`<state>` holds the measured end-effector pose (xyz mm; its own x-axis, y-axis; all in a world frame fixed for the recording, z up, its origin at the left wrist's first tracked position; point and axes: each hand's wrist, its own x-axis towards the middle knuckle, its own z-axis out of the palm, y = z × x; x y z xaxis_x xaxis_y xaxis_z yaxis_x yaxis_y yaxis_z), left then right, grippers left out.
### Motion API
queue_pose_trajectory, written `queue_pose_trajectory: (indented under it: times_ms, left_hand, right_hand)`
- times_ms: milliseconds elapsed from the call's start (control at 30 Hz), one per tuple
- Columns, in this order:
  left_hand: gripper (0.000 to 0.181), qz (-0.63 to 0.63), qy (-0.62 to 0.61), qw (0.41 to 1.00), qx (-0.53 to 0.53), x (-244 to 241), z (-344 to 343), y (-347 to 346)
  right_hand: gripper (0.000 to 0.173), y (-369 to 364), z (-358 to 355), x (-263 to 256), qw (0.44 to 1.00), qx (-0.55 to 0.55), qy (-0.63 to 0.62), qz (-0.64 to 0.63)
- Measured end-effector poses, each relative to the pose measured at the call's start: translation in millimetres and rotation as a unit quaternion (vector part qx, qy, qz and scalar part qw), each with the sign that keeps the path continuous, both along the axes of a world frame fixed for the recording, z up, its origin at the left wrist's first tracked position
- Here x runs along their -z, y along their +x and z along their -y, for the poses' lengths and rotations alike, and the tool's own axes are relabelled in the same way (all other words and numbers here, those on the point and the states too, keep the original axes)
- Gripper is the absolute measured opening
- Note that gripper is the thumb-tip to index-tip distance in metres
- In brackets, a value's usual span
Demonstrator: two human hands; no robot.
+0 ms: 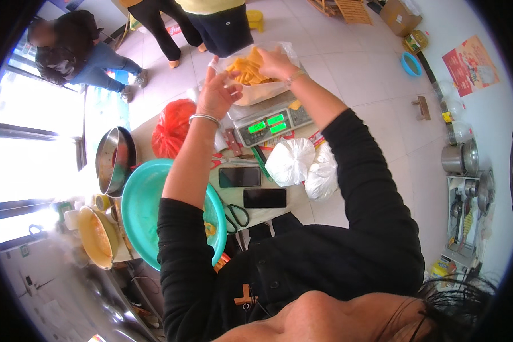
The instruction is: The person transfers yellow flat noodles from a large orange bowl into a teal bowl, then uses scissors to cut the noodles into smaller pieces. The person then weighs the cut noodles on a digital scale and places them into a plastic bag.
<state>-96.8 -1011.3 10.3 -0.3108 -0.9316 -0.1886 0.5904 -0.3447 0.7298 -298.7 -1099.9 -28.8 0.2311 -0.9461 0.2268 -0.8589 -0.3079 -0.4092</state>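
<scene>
A clear plastic bag (256,93) lies open on a digital scale (263,128) whose green displays are lit. Inside it is a heap of yellow-orange food strips (247,70). My right hand (275,63) reaches into the bag's right side, its fingertips at the strips; whether they grip any is unclear. At the bag's left edge, my left hand (219,95) is raised with its fingers spread. One small yellow piece (295,104) lies by the scale's keypad. Two tied white plastic bags (291,161) sit in front of the scale, and a red plastic bag (173,128) stands to its left.
A turquoise basin (147,213) stands under my left forearm. Near it are two phones (239,177), black-handled scissors (238,215) and red-handled scissors (235,161). Metal bowls (111,162) and a yellow basin (97,237) are farther left. Several people (216,28) stand beyond the table.
</scene>
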Motion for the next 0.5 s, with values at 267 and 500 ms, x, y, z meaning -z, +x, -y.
queue_pose_trajectory:
  times_ms: [267, 500]
  left_hand:
    - [0.055, 0.013, -0.005, 1.000, 0.022, -15, -12, 0]
    - [0.053, 0.183, -0.057, 0.979, -0.075, -20, -69, 23]
  right_hand:
    - [0.012, -123, -108, 25, 0.958, 0.031, 0.275, 0.068]
    - [0.023, -129, -185, 142, 0.978, -0.062, 0.174, -0.096]
